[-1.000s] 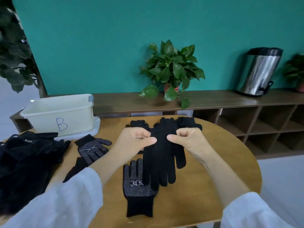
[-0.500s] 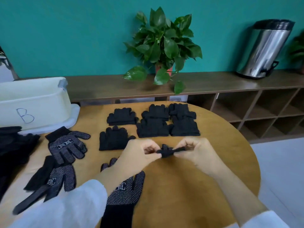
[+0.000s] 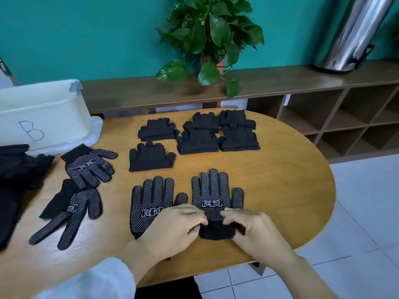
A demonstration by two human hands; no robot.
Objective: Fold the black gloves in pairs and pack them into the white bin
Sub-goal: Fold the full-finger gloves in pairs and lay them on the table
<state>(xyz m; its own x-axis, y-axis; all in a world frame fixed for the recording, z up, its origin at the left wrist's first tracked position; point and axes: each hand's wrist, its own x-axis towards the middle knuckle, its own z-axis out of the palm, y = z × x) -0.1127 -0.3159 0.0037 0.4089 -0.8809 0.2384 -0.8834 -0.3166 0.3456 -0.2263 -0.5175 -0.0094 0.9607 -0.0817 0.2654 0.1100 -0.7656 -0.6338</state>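
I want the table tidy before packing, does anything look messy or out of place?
Yes. Two loose gloves on the left lie crooked, one overlapping the other, unlike the folded pairs set in rows. A black heap sprawls off the table's left edge.

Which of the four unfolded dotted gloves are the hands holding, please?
The rightmost glove: the left hand and right hand pinch its cuff; the other three lie untouched.

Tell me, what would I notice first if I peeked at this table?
Two bare hands, the left hand and right hand, pinching the cuff of a dotted glove at the table's near edge, with a matching glove flat beside it. Behind them lie folded black pairs, and a white bin marked B stands far left.
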